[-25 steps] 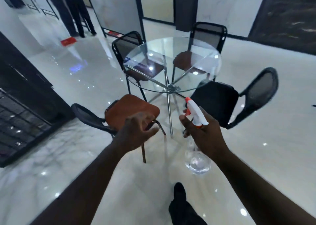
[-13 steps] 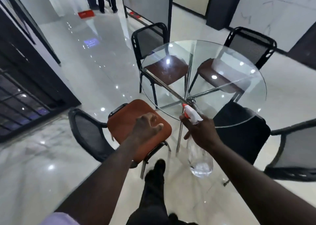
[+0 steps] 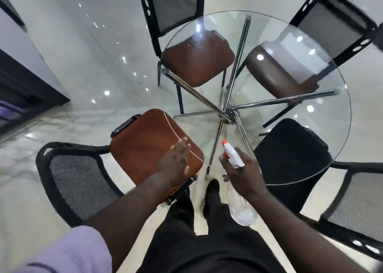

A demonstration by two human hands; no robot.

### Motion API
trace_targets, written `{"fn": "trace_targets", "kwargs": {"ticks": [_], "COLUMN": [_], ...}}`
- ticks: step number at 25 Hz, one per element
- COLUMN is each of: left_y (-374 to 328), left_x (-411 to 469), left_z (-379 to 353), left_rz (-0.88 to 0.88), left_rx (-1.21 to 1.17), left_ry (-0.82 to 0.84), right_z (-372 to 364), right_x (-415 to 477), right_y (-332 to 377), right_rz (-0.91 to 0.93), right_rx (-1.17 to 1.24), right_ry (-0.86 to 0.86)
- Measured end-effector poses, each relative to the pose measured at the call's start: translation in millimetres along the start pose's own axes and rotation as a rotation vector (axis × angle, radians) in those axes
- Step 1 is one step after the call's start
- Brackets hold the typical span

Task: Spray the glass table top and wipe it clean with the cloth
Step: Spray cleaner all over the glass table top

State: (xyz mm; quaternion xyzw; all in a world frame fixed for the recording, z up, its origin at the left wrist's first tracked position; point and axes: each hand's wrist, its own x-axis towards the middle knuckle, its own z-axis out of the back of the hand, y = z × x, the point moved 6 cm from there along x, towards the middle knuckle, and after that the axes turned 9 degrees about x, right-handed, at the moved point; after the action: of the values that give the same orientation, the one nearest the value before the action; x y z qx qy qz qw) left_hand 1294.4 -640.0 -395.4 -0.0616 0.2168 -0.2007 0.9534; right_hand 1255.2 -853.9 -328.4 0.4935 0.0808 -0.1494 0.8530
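My right hand (image 3: 242,175) is gripping the spray bottle (image 3: 233,157), its nozzle pointing across the glass table top (image 3: 217,23) just ahead. My left hand (image 3: 176,164) is hovering flat, fingers straight and holding nothing, above a brown chair seat (image 3: 145,140).

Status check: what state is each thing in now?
Round glass table top, no wet patches visible.
Clear spray bottle with white-orange head, held, nozzle toward the glass.
Left hand, flat, fingers straight, empty.
Right hand, grips the bottle.
Brown-seated chair, partly tucked under the glass.
Cloth, not in view.
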Motion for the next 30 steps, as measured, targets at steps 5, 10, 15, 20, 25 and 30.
{"fn": "trace_targets", "kwargs": {"ticks": [5,10,15,20,25,30], "left_y": [13.8,14.5,9.7,6.6,8.6,2.9], "left_x": [-6.9,-13.7,1.0,7.9,18.3,20.9], "left_z": [-33.3,-36.4,-15.0,-14.9,-8.8,-1.4], "left_rz": [0.027,0.171,0.178,0.185,0.172,0.093], "left_rx": [0.074,-0.034,0.031,0.051,0.12,0.234], "left_ry": [0.195,0.18,0.12,0.23,0.276,0.231], "right_z": [-12.8,-21.4,-26.0,-31.0,-35.5,-36.4], "right_x": [25.5,52.8,68.5,84.4,103.9,142.7], "right_y": [-6.5,3.8,11.0,20.5,34.9,69.7], "right_rz": [-0.016,-0.022,-0.046,-0.02,0.013,0.068], "right_rx": [0.015,-0.015,0.008,0.043,-0.052,-0.046], "right_ry": [0.052,0.128,0.145,0.171,0.196,0.211]}}
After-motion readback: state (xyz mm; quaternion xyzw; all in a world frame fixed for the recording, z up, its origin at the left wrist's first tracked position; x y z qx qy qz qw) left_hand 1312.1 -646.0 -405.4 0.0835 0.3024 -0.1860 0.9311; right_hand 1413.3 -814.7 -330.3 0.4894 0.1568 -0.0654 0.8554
